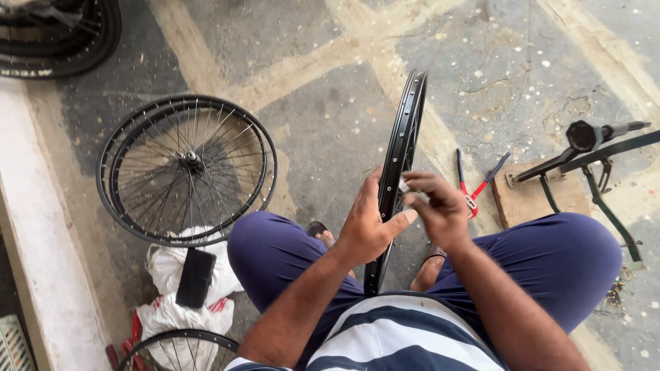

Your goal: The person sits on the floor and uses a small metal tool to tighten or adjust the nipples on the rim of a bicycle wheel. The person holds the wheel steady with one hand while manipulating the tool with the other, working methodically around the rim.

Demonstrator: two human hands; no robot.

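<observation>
The person sits low over the stone floor (330,124) with knees spread, and a bare black rim (401,158) stands upright on edge between the legs, its lower part dropping out of sight behind the striped shirt (392,336). The left hand (368,223) is wrapped around the rim near its middle, thumb lying across the inner side, so that grip is closed on the rim. The right hand (434,206) is just beside it, fingers pinched together against the rim's inner face; something small and pale shows between the fingertips, but it is too small to tell what it is.

To the left on the floor lies a spoked wheel (187,168) with its hub at the centre, flat and well apart from the hands. Below it a white cloth bag (172,312) is crumpled up, with a black wallet (196,277) lying on top. Another wheel (180,347) shows only its upper arc at the bottom edge, and a tyre (62,38) lies in the top left corner.

To the right of the rim, red-handled pliers (474,184) lie open on the floor, near the right hand but not touching it. Beyond the right knee sits a wooden block (529,199) carrying a dark metal stand (584,154) with green legs. A pale raised kerb (41,233) runs down the left side.
</observation>
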